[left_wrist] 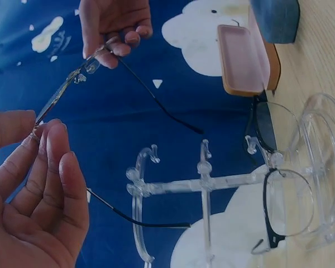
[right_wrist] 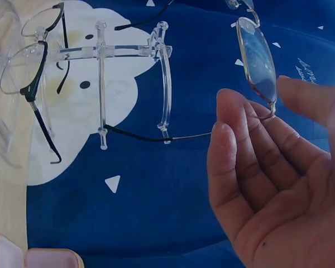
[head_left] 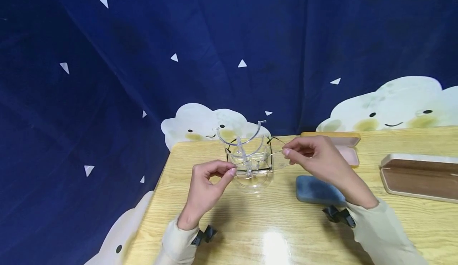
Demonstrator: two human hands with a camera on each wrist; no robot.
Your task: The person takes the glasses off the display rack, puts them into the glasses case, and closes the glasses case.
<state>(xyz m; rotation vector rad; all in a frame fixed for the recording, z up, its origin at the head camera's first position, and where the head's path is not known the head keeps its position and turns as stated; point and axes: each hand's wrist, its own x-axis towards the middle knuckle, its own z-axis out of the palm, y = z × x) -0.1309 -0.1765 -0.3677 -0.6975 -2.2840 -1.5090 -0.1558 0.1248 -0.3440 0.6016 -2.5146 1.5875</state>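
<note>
Both hands hold a pair of thin metal-framed glasses (right_wrist: 259, 61) in the air by the two ends of its front. My left hand (head_left: 205, 189) pinches one end between thumb and fingers, and my right hand (head_left: 322, 161) pinches the other. The dark-tipped temples of these glasses are unfolded and reach toward a clear plastic glasses stand (left_wrist: 234, 181). Lower on that stand sits a second pair, black-browed glasses (left_wrist: 267, 206) with clear lenses. In the head view the held glasses overlap the stand, so contact between them is hard to tell.
Right of the stand, an orange case (head_left: 345, 139) with pink lining lies open. Nearer is a closed blue case (head_left: 316, 189). Farther right lies an open white case (head_left: 418, 177) with brown lining. A dark blue curtain (head_left: 214, 38) hangs behind the wooden table (head_left: 243, 233).
</note>
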